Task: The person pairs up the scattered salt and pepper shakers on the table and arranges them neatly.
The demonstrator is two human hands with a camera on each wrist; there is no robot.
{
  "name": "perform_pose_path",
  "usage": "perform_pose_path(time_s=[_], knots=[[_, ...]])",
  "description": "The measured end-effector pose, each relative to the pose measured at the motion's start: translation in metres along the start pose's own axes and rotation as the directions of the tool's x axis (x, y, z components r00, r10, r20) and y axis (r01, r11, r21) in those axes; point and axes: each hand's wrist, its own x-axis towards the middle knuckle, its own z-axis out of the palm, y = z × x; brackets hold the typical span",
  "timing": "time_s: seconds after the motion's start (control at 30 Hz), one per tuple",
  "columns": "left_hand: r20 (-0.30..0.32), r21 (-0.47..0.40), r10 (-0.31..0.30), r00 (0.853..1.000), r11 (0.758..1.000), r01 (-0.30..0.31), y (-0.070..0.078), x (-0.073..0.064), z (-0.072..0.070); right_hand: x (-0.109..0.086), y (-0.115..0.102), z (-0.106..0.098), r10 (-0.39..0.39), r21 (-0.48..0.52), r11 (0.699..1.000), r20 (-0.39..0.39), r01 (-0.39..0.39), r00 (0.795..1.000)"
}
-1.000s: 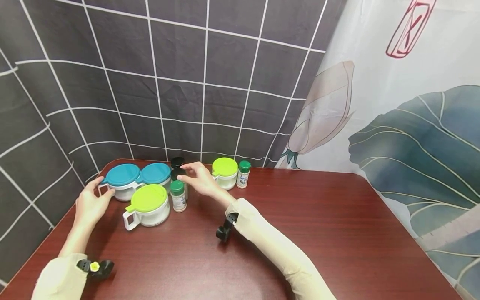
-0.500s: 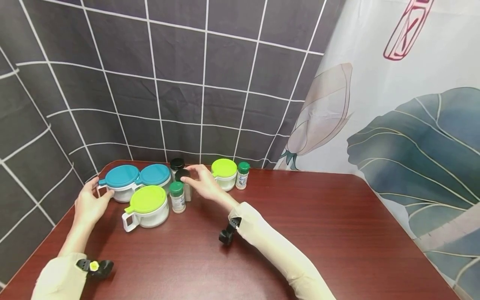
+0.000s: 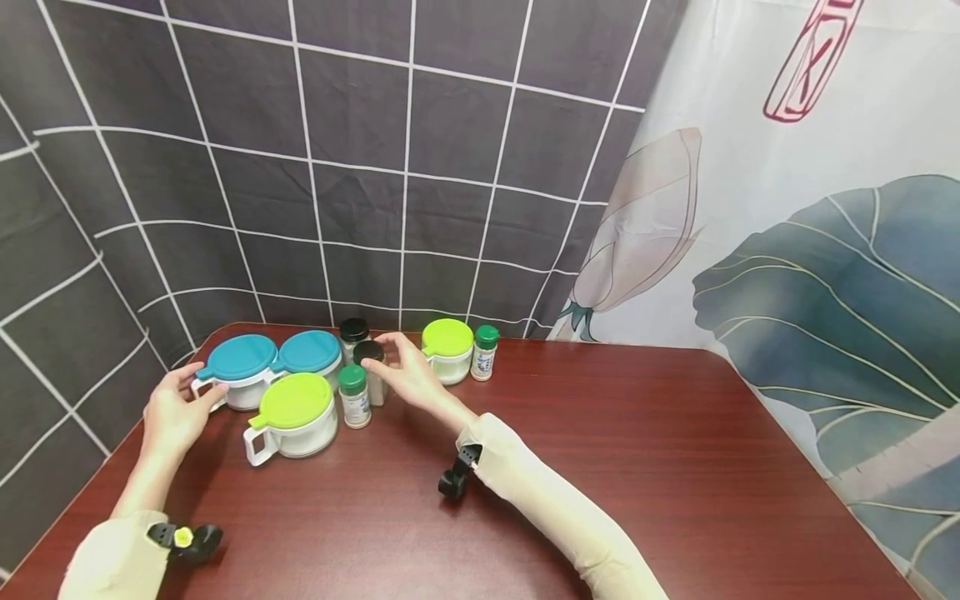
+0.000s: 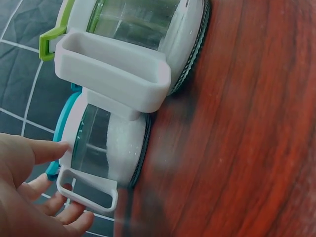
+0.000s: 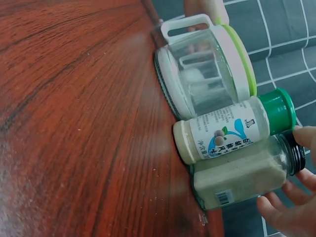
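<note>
My left hand (image 3: 171, 410) holds a blue-lidded seasoning pot (image 4: 126, 143) at its handle side. The thumb touches the white collar, and the fingers curl behind the handle (image 4: 91, 190). With thumb and fingers, my right hand (image 3: 414, 377) pinches the black cap (image 5: 295, 153) of a square spice jar (image 5: 239, 175) filled with pale powder. Touching that jar is a green-capped shaker (image 5: 229, 131) with a printed label. A lime-lidded pot (image 3: 296, 402) stands in front of the blue ones. The second blue-lidded pot (image 3: 309, 352) sits between the held pot and the jars.
Another black-capped jar (image 3: 353, 329) stands behind the held one. Further right are a second lime-lidded pot (image 3: 447, 346) and green-capped shaker (image 3: 484, 354). Dark gridded cloth (image 3: 360, 200) hangs behind the brown table (image 3: 540, 433); a white flower-patterned cloth (image 3: 750, 167) hangs on the right.
The black-capped jar in my right hand has shifted forward and right, away from the rear black-capped jar, and now stands beside the green-capped shaker. My left hand stays at the blue-lidded pot.
</note>
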Motion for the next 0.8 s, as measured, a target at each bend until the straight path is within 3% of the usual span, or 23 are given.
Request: perform_pose_path(time_s=[0.53,0.8], knots=[[0.026,-0.029,-0.032,0.999,0.999,0.033,-0.0053,-0.0026,-0.0005,0.0008,0.0042,0.0018,-0.041,0.052,0.998,0.009,0.041,0.999],[-0.016,-0.046,0.009,1.0,0.999,-0.01,-0.0094,-0.005,-0.0007,-0.0012,0.0043,0.0,-0.04,0.062,0.997,0.003,0.04,0.999]])
